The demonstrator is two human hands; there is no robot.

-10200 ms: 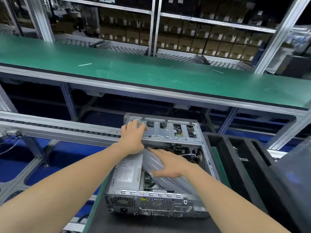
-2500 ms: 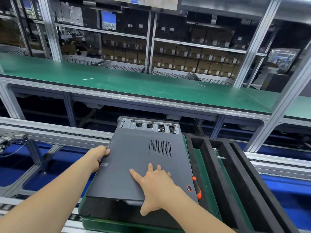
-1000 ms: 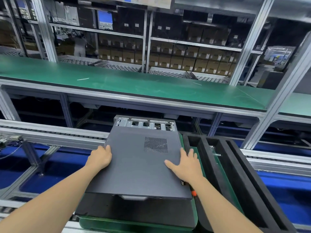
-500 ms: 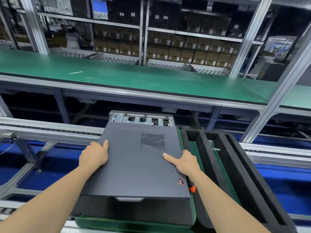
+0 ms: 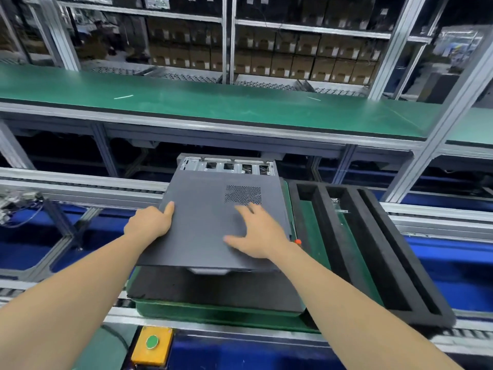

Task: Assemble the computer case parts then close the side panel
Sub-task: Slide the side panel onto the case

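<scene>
Head view: side panel, green bench, carton shelves

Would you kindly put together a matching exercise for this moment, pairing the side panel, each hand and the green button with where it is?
Things
1. side panel
2. left hand
3. right hand
4. green button

Places
A. on the yellow box at the near edge
B. flat on top of the panel, fingertips by the vent grille
C. lying over the computer case, whose far metal end is uncovered
D. gripping the panel's left edge, thumb on top

Pairs: 1-C, 2-D, 3-B, 4-A
</scene>
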